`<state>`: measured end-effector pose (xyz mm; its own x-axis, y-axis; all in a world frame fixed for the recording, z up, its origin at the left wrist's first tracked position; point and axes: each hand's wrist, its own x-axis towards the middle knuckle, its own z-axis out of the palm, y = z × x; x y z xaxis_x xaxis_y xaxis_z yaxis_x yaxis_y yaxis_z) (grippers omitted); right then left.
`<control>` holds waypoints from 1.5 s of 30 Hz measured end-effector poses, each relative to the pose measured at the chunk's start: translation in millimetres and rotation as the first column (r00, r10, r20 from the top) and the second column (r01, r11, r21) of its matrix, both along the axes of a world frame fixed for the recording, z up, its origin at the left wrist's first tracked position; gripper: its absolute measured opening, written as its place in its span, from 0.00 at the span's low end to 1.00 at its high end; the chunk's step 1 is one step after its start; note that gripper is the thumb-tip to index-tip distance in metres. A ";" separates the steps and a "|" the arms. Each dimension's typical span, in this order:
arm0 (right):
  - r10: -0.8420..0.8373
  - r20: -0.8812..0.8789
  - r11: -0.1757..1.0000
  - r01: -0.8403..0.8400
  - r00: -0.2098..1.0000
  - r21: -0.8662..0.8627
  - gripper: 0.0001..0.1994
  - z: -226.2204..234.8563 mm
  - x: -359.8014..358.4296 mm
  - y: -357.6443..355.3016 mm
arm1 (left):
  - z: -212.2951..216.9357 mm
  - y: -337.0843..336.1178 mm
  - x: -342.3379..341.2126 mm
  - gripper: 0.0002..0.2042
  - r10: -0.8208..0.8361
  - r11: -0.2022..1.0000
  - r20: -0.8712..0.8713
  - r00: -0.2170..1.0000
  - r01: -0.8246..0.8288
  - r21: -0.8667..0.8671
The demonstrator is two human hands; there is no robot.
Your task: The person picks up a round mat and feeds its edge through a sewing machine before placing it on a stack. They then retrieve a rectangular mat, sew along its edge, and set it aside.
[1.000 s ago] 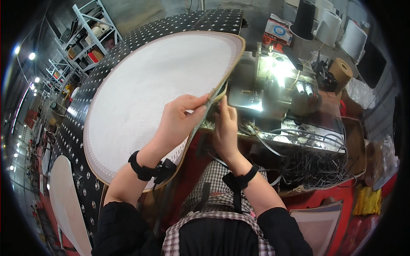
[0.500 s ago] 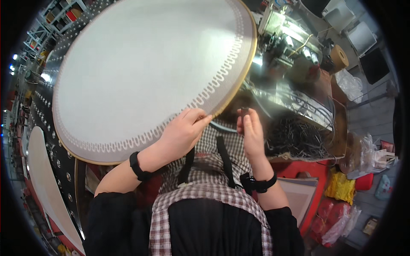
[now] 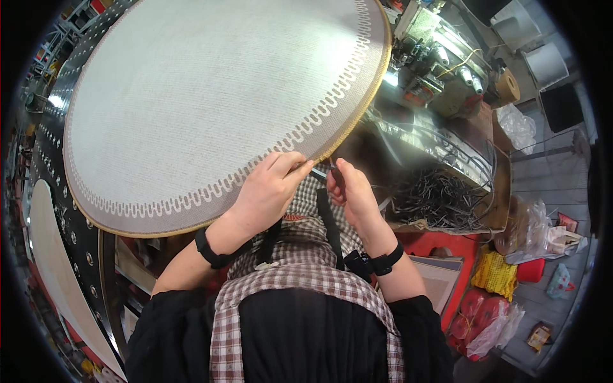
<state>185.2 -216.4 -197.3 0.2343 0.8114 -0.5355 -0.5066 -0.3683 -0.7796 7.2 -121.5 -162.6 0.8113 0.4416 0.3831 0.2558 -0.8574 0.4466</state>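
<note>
Two hands at the round woven panel (image 3: 211, 102), six o'clock rim: left hand (image 3: 268, 191) pinching its edge, right hand (image 3: 351, 191) closed on a small dark tool (image 3: 336, 175), trimming in progress; next move calls for steady rim rotation, I judge.

Filling the upper left of the frame, the round woven panel (image 3: 191, 96) is showing off-white, with a paler looped border pattern and a golden-yellow rim. Under it the perforated counter (image 3: 48, 172) is showing black with bright dots. At lower centre the checked shirt (image 3: 281, 287) is showing brown and white under a black apron (image 3: 306, 338). Both wrists are wearing black bands. At lower right, red and yellow bags (image 3: 495, 274) are glowing.
</note>
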 end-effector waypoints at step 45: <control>-0.201 0.160 0.953 0.155 0.966 0.259 0.05 -6.3 4.0 11.2 | 6.0 -1.8 1.9 0.16 0.013 0.999 0.021 1.000 -0.012 -0.050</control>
